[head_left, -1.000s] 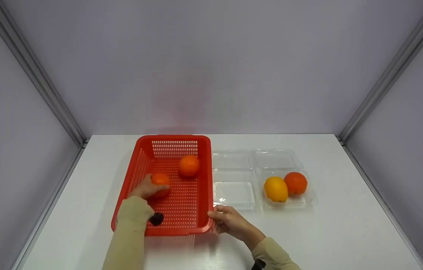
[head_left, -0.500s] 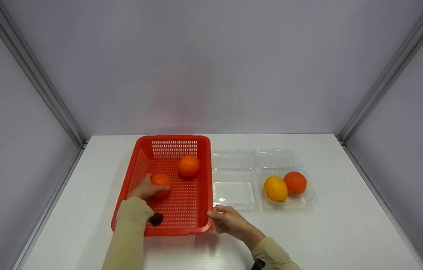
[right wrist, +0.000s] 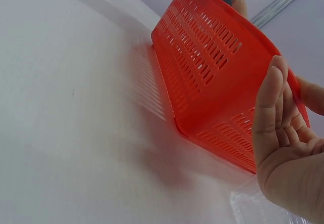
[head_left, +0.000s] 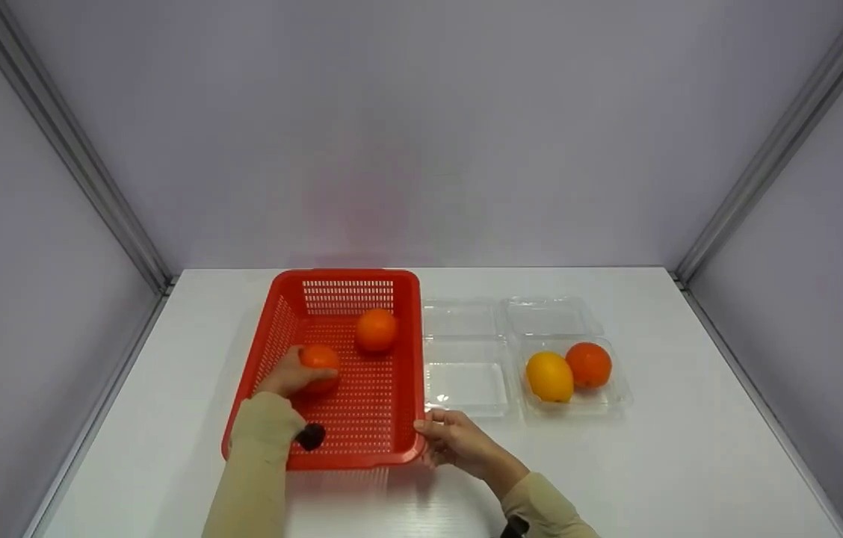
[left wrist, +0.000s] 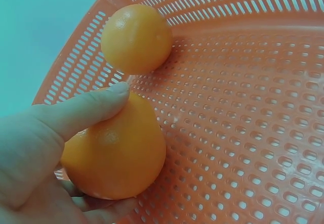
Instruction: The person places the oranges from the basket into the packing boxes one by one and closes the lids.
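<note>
Inside the red slotted basket [head_left: 362, 452], my left hand [head_left: 291, 375] grips an orange [head_left: 320, 362], thumb over its top and fingers beneath, as the left wrist view shows. A second orange [head_left: 377, 330] lies farther back in the basket, apart from my hand. At the basket's near right corner, my right hand [head_left: 466, 446] holds the rim between thumb and fingers. In the right wrist view the fingers [right wrist: 271, 97] lie against the outer wall, and the thumb goes over the rim.
Right of the basket stand clear plastic clamshell boxes with raised lids. The left box [head_left: 466, 388] lies partly beside the basket's wall. The right box [head_left: 601, 407] holds a yellow-orange fruit [head_left: 550, 377] and a redder orange [head_left: 589, 365]. Grey walls enclose the white table [head_left: 690, 448].
</note>
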{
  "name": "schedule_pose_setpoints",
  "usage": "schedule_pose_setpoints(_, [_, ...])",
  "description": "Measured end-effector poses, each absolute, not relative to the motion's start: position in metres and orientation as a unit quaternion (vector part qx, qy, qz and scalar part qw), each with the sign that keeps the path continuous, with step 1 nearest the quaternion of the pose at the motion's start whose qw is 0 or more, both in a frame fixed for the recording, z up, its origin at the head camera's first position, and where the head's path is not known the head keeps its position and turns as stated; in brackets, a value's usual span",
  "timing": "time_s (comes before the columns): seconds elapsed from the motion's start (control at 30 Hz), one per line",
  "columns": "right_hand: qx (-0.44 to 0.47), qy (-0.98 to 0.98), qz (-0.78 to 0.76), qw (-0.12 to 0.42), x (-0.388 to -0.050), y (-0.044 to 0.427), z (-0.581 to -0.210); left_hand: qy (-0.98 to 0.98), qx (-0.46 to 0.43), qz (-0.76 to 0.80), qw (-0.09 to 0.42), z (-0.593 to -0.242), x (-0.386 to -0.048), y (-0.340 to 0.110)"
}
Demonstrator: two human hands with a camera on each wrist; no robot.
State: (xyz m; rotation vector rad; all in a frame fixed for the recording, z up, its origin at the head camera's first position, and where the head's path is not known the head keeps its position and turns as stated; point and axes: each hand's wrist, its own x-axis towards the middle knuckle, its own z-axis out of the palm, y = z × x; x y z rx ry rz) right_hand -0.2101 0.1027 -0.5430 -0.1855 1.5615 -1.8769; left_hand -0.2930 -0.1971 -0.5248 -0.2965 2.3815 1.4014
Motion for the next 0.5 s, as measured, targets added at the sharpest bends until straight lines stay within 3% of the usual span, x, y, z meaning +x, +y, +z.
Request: schedule_pose_setpoints(0.5, [-0.058,0.605,-0.718,0.338,-0.2091,0.1017,-0.5419,0.849,-0.089,0.493,0.166,-0.5196,-0.2951,-0.1922])
